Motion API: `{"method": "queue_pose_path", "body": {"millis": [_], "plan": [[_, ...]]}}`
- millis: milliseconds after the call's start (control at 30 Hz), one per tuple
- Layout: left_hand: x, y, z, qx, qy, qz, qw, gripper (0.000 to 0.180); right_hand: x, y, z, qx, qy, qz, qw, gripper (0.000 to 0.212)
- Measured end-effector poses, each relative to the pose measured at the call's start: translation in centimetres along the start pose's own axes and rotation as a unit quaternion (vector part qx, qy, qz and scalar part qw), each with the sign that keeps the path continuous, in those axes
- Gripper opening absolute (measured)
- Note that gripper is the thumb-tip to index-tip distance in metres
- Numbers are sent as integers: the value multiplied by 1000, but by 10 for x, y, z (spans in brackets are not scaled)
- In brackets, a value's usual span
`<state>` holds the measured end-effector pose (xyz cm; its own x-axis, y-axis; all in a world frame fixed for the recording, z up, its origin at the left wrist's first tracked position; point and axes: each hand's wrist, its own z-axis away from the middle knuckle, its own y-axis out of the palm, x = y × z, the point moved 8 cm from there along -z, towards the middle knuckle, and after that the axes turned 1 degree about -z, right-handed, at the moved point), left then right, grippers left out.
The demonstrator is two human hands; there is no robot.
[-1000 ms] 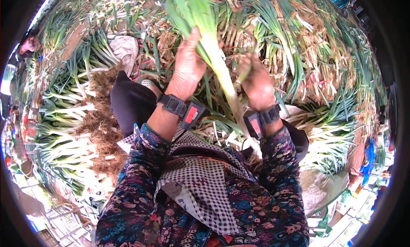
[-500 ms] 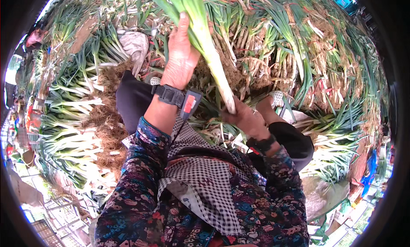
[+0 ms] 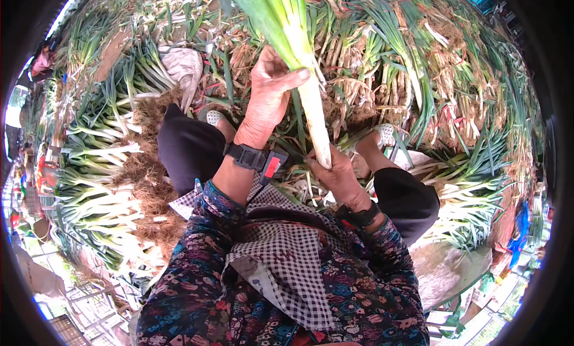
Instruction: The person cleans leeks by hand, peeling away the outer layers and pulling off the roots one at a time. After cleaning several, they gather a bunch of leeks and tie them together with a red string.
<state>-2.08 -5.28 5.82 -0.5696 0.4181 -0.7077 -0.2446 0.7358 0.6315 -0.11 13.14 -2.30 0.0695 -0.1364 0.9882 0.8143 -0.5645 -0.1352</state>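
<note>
A thick leek (image 3: 314,119) slants upward in front of me, its white stem toward me and its broad green leaves reaching the far edge of the view. My left hand (image 3: 272,86) is closed around it where white turns to green, thumb laid across the front. The stem's lower end is in the grip of my right hand (image 3: 339,175), which hides whatever roots are there. Both wrists wear black straps, the left one carrying a small box with a red patch (image 3: 272,165).
Rows of pale-stemmed leeks (image 3: 107,196) with brown roots lie at my left. More trimmed leeks (image 3: 469,202) are piled at the right on a sack. Untrimmed leeks (image 3: 394,89) with dry leaves and soil fill the far side. A whitish cloth (image 3: 182,68) lies far left.
My left hand has slid nearer along the leek, its thumb now across the stem. The leek stands more upright, and my right hand has shifted slightly nearer with its lower end.
</note>
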Motion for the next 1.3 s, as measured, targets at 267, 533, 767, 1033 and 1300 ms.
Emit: {"method": "queue_pose_path", "body": {"millis": [267,533,767,1033,1300], "plan": [[9,-21,0,-48,21,-3,999,28,-11,-5,-12,-84,-18,83,993,22],[27,-29,2,-98,70,-105,987,17,-19,-7,-13,-100,64,-92,989,14],[28,-34,-2,-37,-12,-56,998,15,-14,28,-9,73,148,-471,866,12],[40,-5,28,73,-105,-176,976,19,0,-29,-53,-128,82,-331,931,13],[102,-104,58,67,-263,-461,845,50,-20,-67,-41,-233,31,-216,948,14]]}}
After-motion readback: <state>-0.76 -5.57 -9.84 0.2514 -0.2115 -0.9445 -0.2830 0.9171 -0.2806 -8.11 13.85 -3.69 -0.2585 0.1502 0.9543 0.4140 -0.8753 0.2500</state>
